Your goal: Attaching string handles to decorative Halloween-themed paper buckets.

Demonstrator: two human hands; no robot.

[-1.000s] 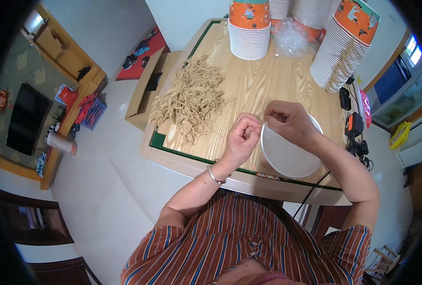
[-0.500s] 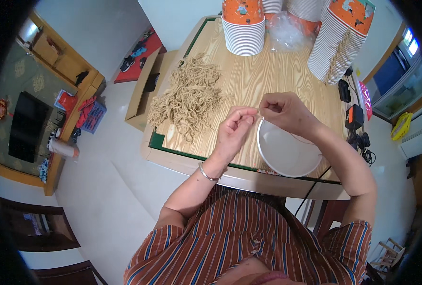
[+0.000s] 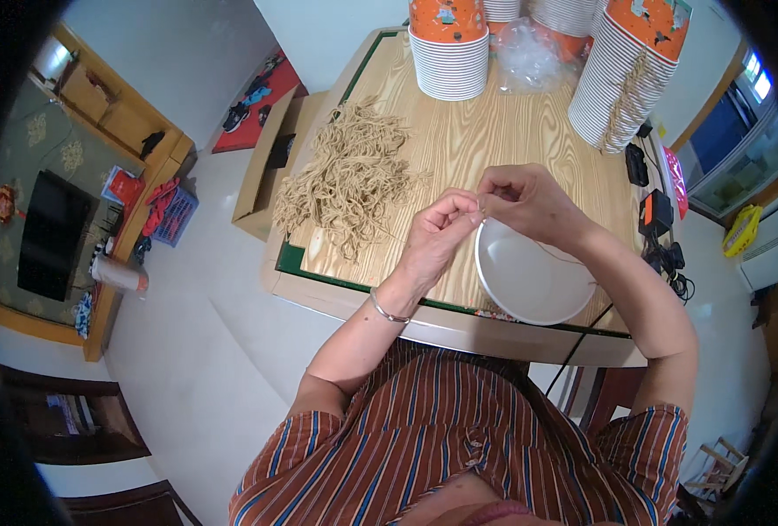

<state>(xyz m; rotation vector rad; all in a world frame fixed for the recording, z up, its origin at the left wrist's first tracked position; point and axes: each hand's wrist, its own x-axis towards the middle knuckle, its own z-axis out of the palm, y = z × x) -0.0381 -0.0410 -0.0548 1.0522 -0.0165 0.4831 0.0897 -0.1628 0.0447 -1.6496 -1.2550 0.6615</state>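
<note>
My left hand [image 3: 441,232] and my right hand [image 3: 529,206] meet fingertip to fingertip at the left far rim of a white paper tub [image 3: 533,289]. Both are closed in a pinch. A thin cord [image 3: 564,257] comes out from under my right hand and crosses the tub's mouth to its right rim. Whatever lies between my left fingertips is too small to make out. The tub rests tilted at the table's near edge, its opening toward me. Left of my hands lies a heap of tan twine cords [image 3: 349,175].
Stacks of nested tubs stand at the back: an orange-topped stack [image 3: 448,61] and a leaning stack [image 3: 621,83] with twine hanging over it. Between them lies a clear plastic bag [image 3: 533,57]. Black adapters [image 3: 656,210] and cables line the right edge. A cardboard box [image 3: 262,175] stands left of the table.
My left hand has shifted slightly up and right, bringing its fingertips against my right hand's. The tub has barely moved.
</note>
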